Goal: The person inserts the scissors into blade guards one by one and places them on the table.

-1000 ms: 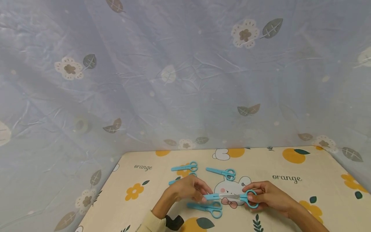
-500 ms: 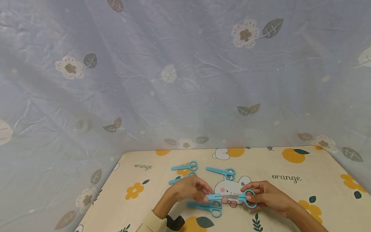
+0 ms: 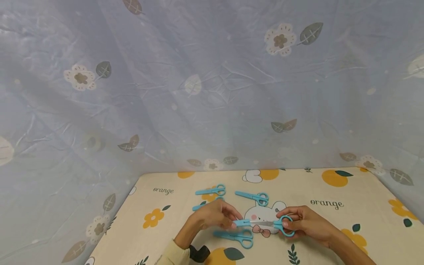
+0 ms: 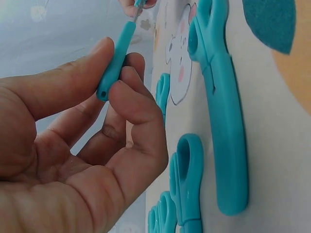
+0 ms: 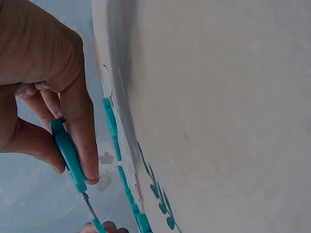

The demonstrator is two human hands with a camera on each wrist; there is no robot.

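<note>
In the head view, my left hand (image 3: pixel 215 215) pinches a light-blue blade sheath (image 3: pixel 242 223) between thumb and fingers. My right hand (image 3: pixel 308 223) holds a pair of scissors by its blue handles (image 3: pixel 277 223), level with the sheath. Bare metal blade (image 3: pixel 261 223) shows between the two, its tip end hidden in the sheath mouth. The left wrist view shows thumb and curled fingers at the sheath's closed end. From the right wrist, thumb and fingers grip the handles on both sides. Just below my left hand lies another pair of sheathed scissors (image 3: pixel 228 235).
Behind the hands lie more sheathed blue scissors: one pair (image 3: pixel 250 195) at the middle, one (image 3: pixel 209 191) farther left, and one (image 3: pixel 199 207) partly behind my left hand. A printed cream cloth (image 3: pixel 185 235) covers the table. A patterned grey curtain (image 3: pixel 212 121) hangs behind.
Over the last second the sheath and scissors drew slightly closer, then slightly apart again, so the exposed blade shortened and lengthened. Both grips stay the same, and the scissors on the table have not moved.
</note>
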